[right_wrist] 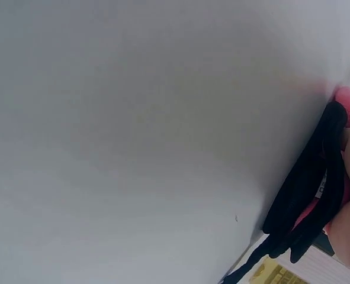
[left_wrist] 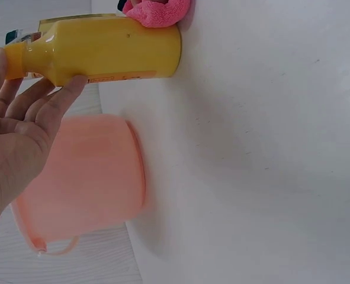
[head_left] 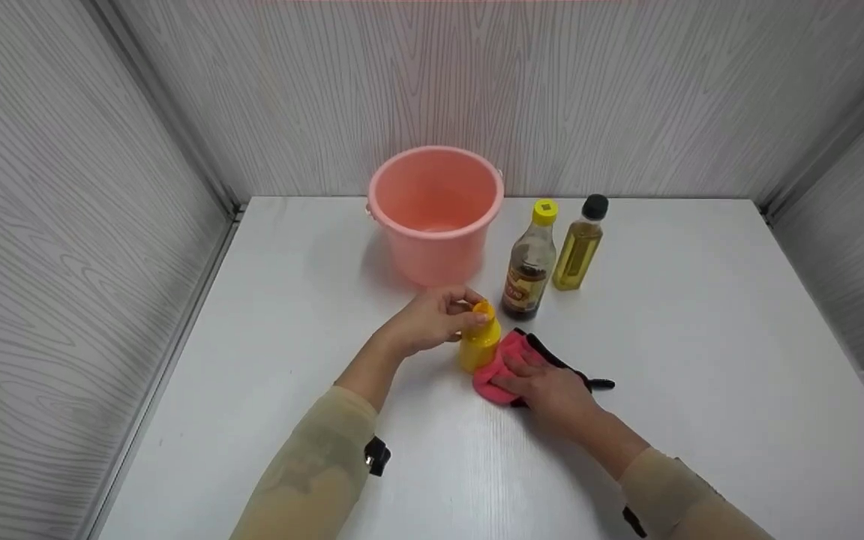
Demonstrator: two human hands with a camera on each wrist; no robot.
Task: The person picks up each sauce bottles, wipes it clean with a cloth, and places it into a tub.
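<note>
Head view: left hand point(head_left: 432, 319) grips yellow bottle point(head_left: 479, 341) high, right hand point(head_left: 544, 386) seemingly flat on pink cloth point(head_left: 496, 371); a nudge could tip it.

This looks like a staged recording booth rather than a lived-in room: a plain white table point(head_left: 702, 360) boxed in on three sides by pale wood-grain panels point(head_left: 64, 262), holding a few household items.

Pink plastic bucket point(head_left: 436, 214) upright at 12 o'clock on the white desk point(head_left: 702, 360), dark sauce bottle point(head_left: 531, 262) with yellow cap at 1 o'clock, pale oil bottle point(head_left: 578, 246) with black cap just beside it, grey wood-grain walls point(head_left: 64, 225) around
</note>
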